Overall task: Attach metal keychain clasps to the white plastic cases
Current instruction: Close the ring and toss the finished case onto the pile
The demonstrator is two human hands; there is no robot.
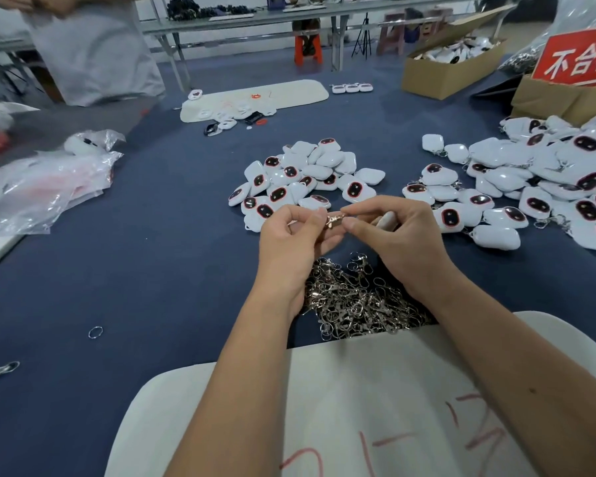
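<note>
My left hand [291, 235] and my right hand [396, 232] meet above the table and pinch one small metal clasp [334, 221] between their fingertips. My right hand also holds a white plastic case [387, 221] in its curled fingers, mostly hidden. Below the hands lies a heap of metal clasps [355, 297]. Beyond them sits a pile of white cases [307, 177] without clasps. A larger pile of cases with clasps [530, 187] spreads to the right.
A white mat [375, 407] lies at the near edge, under my forearms. Clear plastic bags [45, 187] lie at left. A loose ring [95, 332] and a loose clasp [0, 371] lie near left. Cardboard boxes [451, 68] stand far right. A person [93, 46] stands at far left.
</note>
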